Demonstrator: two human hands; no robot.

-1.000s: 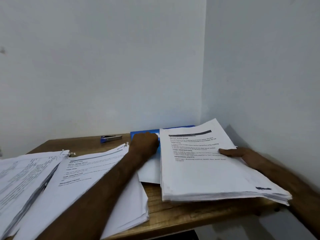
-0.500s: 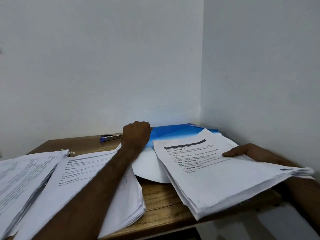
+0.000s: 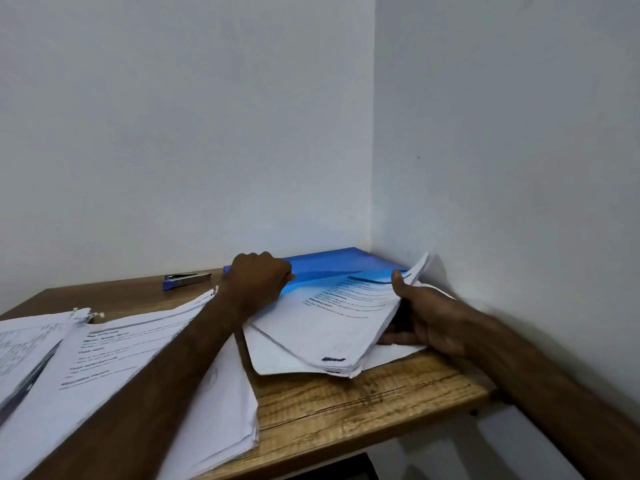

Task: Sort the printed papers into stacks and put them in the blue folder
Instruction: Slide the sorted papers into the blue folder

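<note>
Two white walls (image 3: 173, 133), meeting in a corner right of centre.

One wooden table (image 3: 346, 403), across the lower half of the frame, its grain bare at lower centre.

One thick printed stack (image 3: 138, 358), lower left, lying under the left forearm. A second, fanned stack (image 3: 24, 341) sits at the far left edge, just beside it. Both are outside the folder.

One held stack (image 3: 329, 317), centre right, tilted. Its far edge is tucked beneath the folder's raised cover and its near corner lies over a loose white sheet (image 3: 277, 358) on the table. Judged many-leaved and fairly heavy, limp, sagging where unsupported, with smooth sheets likely to slip and fan. It is best taken along a long edge, thumb above and fingers below, and fed in flat.

One blue folder (image 3: 332, 263), against the back wall in the corner, its translucent cover lifted. Judged light, springy plastic, slick to the touch. The cover is best held by its free edge near a corner.

One right hand (image 3: 426, 317), centre right, thumb on top of the held stack's right edge and fingers underneath, clamping it.

One left hand (image 3: 258, 278), centre, fingers curled round the near left corner of the folder's cover, propping it up.

One blue-and-metal stapler (image 3: 187, 279), left of centre near the back wall, apart from the folder.
</note>
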